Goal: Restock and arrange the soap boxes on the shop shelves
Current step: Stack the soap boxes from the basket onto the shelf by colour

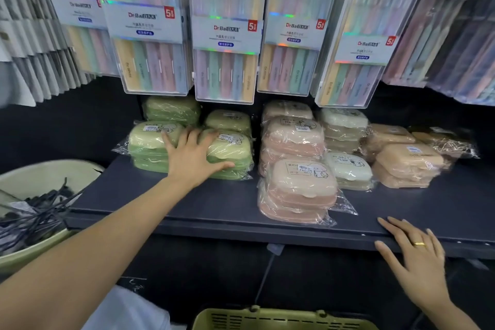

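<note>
We see green soap boxes (227, 147) near the dark shelf's (214, 203) left edge, pink ones (297, 185) mid-shelf, tan ones (407, 163) rightward.

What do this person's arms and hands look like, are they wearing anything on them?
Both forearms are bare, with no sleeves or gloves in view. The right hand wears a plain gold ring on one finger. The left hand shows no jewellery or watch.

Front of shelf open, back crowded

Bare shelf (187, 203) strip along the front edge; soap boxes (297, 185) fill the back (toothbrush packs (225, 35) hang low overhead).
</note>
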